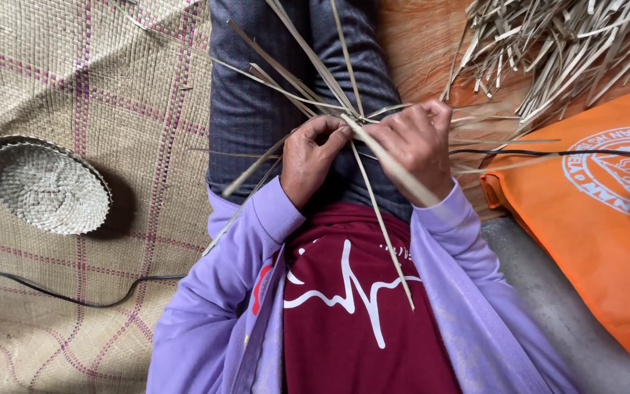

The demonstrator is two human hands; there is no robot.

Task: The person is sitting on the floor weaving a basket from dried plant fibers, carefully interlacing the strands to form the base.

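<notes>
Left hand (309, 159) and right hand (418, 146), both closed, pinch crossing pale dried palm-leaf strips (359, 124) over the lap. Left of the grip, small woven baskets (45, 186) rest on a woven mat (111, 73).

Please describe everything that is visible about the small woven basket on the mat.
The small woven basket lies on the checked mat, to the left of the person's lap. It is shallow and oval, plaited from pale, dry-looking flat strips, with a zigzag rim. It looks finished and seems to lie bottom up, though that is hard to tell. A second rim edge shows behind it at the upper left, perhaps another piece beneath. Neither hand touches it; a dark cable runs below it, apart.
</notes>
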